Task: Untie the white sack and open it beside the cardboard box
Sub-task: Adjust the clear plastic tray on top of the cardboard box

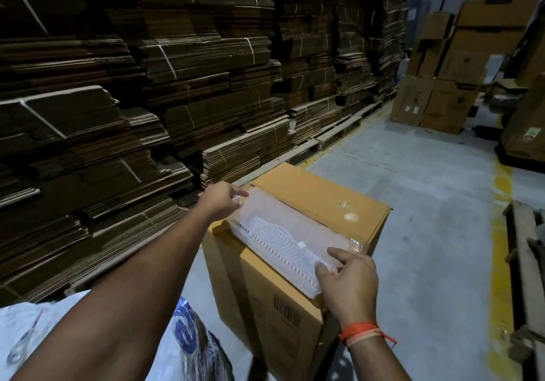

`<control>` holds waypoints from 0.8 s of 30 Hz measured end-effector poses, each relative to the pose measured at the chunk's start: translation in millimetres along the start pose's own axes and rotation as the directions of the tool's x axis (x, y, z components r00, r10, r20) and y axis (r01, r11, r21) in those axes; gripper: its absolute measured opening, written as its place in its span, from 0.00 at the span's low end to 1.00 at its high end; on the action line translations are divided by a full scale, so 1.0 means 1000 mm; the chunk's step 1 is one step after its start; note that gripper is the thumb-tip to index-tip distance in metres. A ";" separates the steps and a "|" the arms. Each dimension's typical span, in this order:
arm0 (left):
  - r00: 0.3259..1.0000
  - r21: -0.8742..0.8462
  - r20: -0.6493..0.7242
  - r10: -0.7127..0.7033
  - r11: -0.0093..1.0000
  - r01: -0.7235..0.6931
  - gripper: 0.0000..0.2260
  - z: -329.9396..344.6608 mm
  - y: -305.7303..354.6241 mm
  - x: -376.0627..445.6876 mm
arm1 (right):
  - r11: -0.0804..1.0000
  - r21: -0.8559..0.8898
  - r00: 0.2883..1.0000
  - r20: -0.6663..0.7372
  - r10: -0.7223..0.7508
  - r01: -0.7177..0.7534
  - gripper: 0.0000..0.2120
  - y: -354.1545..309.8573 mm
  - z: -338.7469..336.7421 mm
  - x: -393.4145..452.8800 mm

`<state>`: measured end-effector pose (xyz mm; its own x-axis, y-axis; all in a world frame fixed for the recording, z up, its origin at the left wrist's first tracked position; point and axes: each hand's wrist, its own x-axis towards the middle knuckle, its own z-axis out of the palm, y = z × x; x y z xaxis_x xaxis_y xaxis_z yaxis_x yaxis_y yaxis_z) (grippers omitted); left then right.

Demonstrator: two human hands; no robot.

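A tall cardboard box [321,203] stands on the floor in front of me. A long clear plastic tray [283,233] with a white ribbed insert lies along the box's near top edge. My left hand [221,199] grips the tray's far end. My right hand [348,280], an orange thread at its wrist, holds the near end with the fingers over the rim. The white sack [38,324] with blue print lies at the bottom left, partly hidden under my left arm. Its tie is not visible.
Tall stacks of flattened cardboard [147,85] on wooden pallets fill the left side. More large boxes [448,79] stand at the back right. A wooden pallet edge [528,262] is at the right, beside a yellow floor line [501,233]. Grey concrete floor lies between.
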<state>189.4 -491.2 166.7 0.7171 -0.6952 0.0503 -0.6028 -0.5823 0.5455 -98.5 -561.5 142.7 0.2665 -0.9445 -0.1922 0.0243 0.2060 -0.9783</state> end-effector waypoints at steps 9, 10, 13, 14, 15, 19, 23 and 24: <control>0.999 0.068 0.031 0.029 0.997 -0.031 0.14 0.006 -0.009 -0.004 | 0.959 -0.259 0.993 0.011 -0.115 0.114 0.19 0.012 -0.005 -0.011; 0.999 0.082 0.033 0.034 0.996 -0.036 0.14 0.005 -0.008 -0.004 | 0.951 -0.282 0.992 0.010 -0.126 0.123 0.19 0.012 -0.005 -0.011; 0.999 0.089 0.031 0.034 0.995 -0.037 0.14 0.002 -0.007 -0.006 | 0.901 -0.396 0.983 0.025 -0.182 0.177 0.17 0.011 -0.008 -0.011; 0.999 0.084 0.030 0.033 0.996 -0.035 0.14 0.002 -0.007 -0.007 | 0.879 -0.436 0.979 0.034 -0.200 0.195 0.17 0.010 -0.009 -0.010; 0.999 0.080 0.030 0.033 0.996 -0.036 0.14 0.002 -0.007 -0.009 | 0.858 -0.469 0.976 0.042 -0.214 0.208 0.17 0.010 -0.009 -0.010; 0.999 0.068 0.038 0.031 0.997 -0.033 0.15 0.001 -0.006 -0.013 | 0.817 -0.528 0.970 0.056 -0.237 0.231 0.17 0.009 -0.012 -0.009; 0.998 0.080 0.049 0.035 0.996 -0.039 0.16 -0.002 -0.002 -0.016 | 0.805 -0.539 0.965 0.065 -0.253 0.247 0.17 0.012 -0.014 -0.012; 0.998 0.078 0.051 0.033 0.996 -0.037 0.16 -0.001 -0.002 -0.016 | 0.803 -0.540 0.964 0.066 -0.257 0.251 0.17 0.014 -0.014 -0.013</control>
<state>179.6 -478.4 166.1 0.6783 -0.7343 0.0258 -0.6542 -0.5875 0.4763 -115.4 -549.6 130.6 0.3146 -0.9465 0.0711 -0.4340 -0.2101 -0.8761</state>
